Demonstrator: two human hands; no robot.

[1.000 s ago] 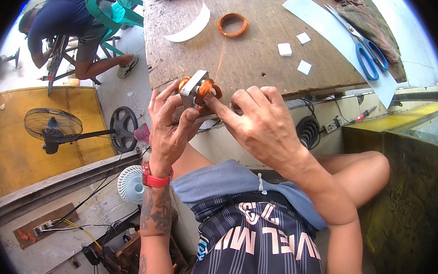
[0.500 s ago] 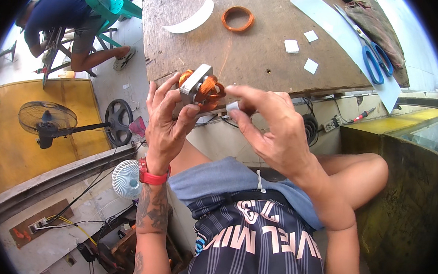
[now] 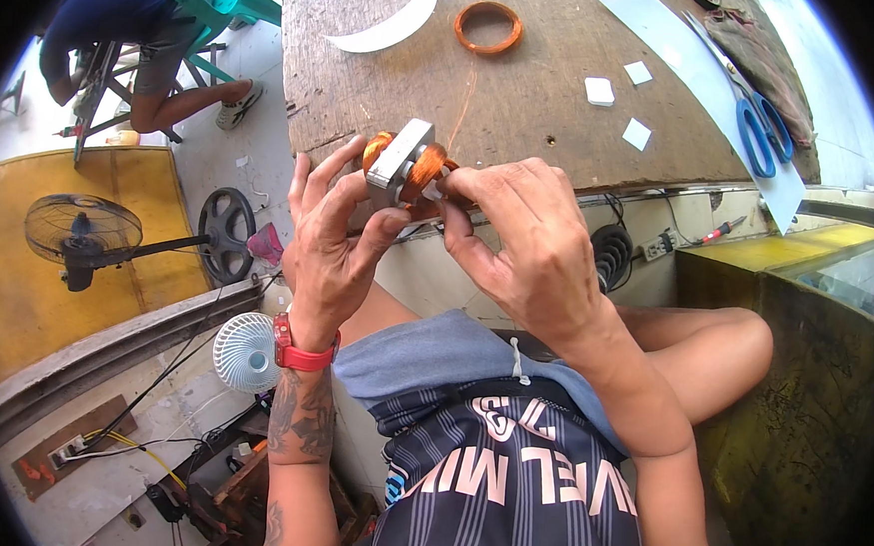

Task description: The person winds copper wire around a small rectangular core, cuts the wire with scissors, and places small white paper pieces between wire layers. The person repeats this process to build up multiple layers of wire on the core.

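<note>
My left hand [image 3: 334,237], red watch on the wrist, grips a metal stator core [image 3: 396,155] with orange copper windings [image 3: 427,169] on it, held up near the table's front edge. My right hand [image 3: 529,234] is at the winding's right side, its index finger and thumb closed on a small pale strip [image 3: 436,196], partly hidden by the fingertips. A fine copper wire [image 3: 464,105] lies on the table [image 3: 368,99] between the stator and a loose copper coil ring [image 3: 487,48].
On the table are a white crescent sheet [image 3: 392,32], several small white squares [image 3: 636,133], blue-handled scissors [image 3: 756,132] on a long white sheet and a dirty cloth [image 3: 761,53]. A person [image 3: 112,23] kneels by a green chair [image 3: 224,0], left. Two fans [image 3: 81,241], cables and a soldering iron [image 3: 725,229] surround me.
My right hand drew back from the winding, showing a pale strip between finger and thumb, and has returned to it. Table and surroundings have shifted slightly in view.
</note>
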